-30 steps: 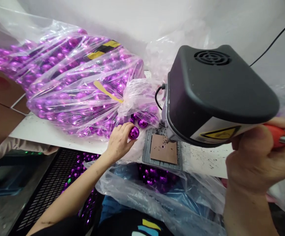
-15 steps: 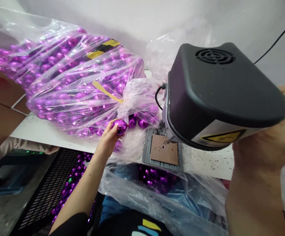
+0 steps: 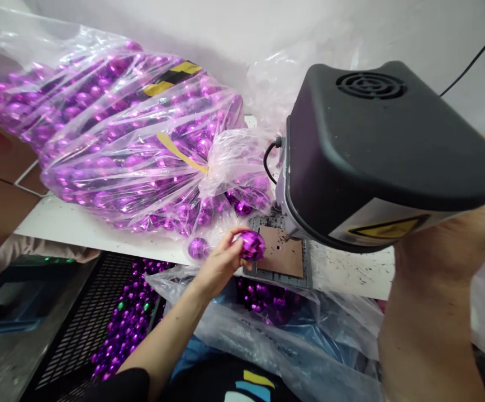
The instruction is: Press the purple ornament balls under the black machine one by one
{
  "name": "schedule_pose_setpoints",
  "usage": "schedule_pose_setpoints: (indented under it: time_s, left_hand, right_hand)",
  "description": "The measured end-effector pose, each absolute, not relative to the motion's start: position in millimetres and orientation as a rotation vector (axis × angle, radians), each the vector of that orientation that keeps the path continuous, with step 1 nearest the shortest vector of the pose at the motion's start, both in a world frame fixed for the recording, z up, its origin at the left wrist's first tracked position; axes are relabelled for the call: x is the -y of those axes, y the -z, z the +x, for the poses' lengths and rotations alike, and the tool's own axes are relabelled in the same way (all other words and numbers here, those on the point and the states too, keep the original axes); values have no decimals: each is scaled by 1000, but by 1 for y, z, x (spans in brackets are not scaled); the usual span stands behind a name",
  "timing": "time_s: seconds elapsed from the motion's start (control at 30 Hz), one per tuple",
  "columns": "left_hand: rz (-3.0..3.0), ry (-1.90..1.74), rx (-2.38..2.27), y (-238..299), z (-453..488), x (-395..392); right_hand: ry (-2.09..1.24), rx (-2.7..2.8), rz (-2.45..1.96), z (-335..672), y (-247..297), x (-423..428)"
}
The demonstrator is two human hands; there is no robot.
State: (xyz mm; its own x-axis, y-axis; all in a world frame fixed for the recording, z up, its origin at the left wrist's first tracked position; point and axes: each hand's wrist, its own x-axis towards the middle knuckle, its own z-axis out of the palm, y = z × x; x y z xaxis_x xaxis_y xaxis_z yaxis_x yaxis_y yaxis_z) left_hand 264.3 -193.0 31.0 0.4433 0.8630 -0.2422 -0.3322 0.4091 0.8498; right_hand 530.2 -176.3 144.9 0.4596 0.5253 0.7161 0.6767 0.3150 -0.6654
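Observation:
My left hand (image 3: 226, 254) is closed on a shiny purple faceted ball (image 3: 252, 245), held in the fingertips over the left edge of a square brown board (image 3: 282, 259). The board has a small hole and dark specks, and lies on a grey ridged metal base (image 3: 307, 262). Above the base is a machine's black housing (image 3: 376, 151), resembling a bench drill press, with a yellow warning label. On the machine's right side is my right hand (image 3: 447, 245); the housing and the view hide its fingers, so what it grips cannot be seen.
A tied clear bag (image 3: 133, 145) of purple balls fills the white table's (image 3: 70, 223) left part. One loose ball (image 3: 198, 248) lies by its neck. Below the front edge are an open plastic bag (image 3: 267, 346) with more balls and a black crate (image 3: 75, 318). A cardboard box (image 3: 3, 190) stands left.
My left hand has carried the purple ball rightward and down, from the bag's neck to the brown board. My right hand stays beside the machine. The view has shifted slightly.

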Motion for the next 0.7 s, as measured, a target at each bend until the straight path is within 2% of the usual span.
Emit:
schedule_pose_setpoints:
  time_s: [0.3,0.7]
  left_hand:
    - [1407,-879,-1038,16,308,175]
    - [1829,-959,-1099,29,312,190]
  right_hand:
    - [110,1194,-1353,522,-153,179]
    - [137,1194,-1356,522,-153,180]
